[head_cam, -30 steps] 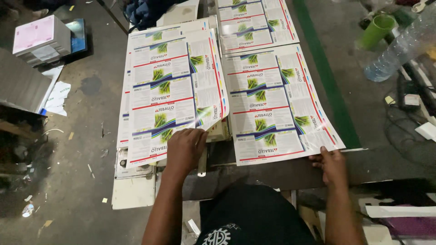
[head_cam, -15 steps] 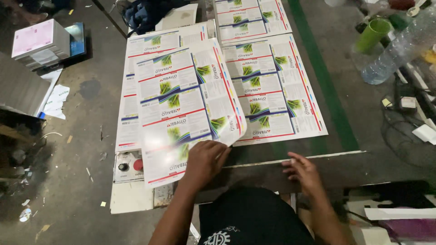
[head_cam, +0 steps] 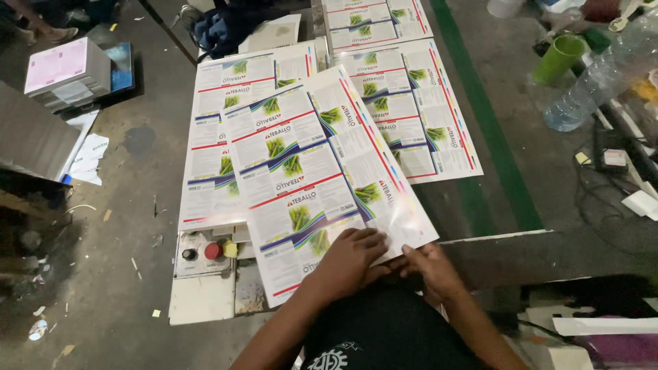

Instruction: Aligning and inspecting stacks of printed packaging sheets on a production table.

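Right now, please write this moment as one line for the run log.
left hand: flat on top printed sheet | right hand: pinching sheet's near edge | left stack, right stack: lying flat

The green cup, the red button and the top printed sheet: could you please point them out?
green cup [head_cam: 558, 58], head view, its side wall
red button [head_cam: 213, 251], head view, its cap
top printed sheet [head_cam: 308, 171], head view, its middle

Left hand [head_cam: 349, 260] flat on glossy printed sheet [head_cam: 308, 178]; right hand [head_cam: 432, 267] pinching its near edge.

Right hand [head_cam: 433, 268] fingers — hidden under the sheet [head_cam: 322, 178].
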